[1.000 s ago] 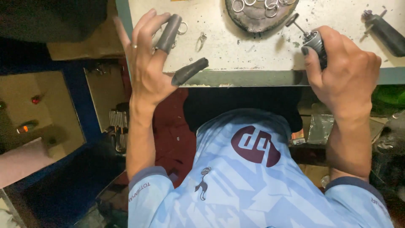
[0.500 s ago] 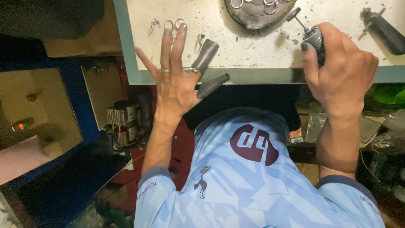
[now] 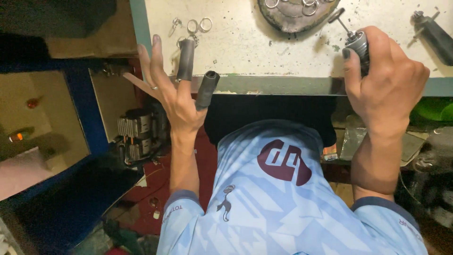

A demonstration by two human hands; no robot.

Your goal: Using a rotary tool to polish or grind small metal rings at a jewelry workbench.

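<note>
My left hand hangs open at the near edge of the white worktable, fingers spread, holding nothing. Dark rubber sleeves cover two of its fingers, and another finger wears a thin ring. My right hand is closed on a small rotary handpiece, whose thin bit points up and left over the table. Several loose metal rings lie on the table just beyond my left fingertips. A dark round pad carrying more rings sits at the far edge.
A second dark handpiece lies on the table at the far right. Under the bench at the left stands a finned metal unit beside brown boards and a blue surface. Something green lies below my right hand.
My left hand has slid from over the table's left corner back to its near edge, fingers still spread. My right hand has kept its grip on the handpiece in the same spot.
</note>
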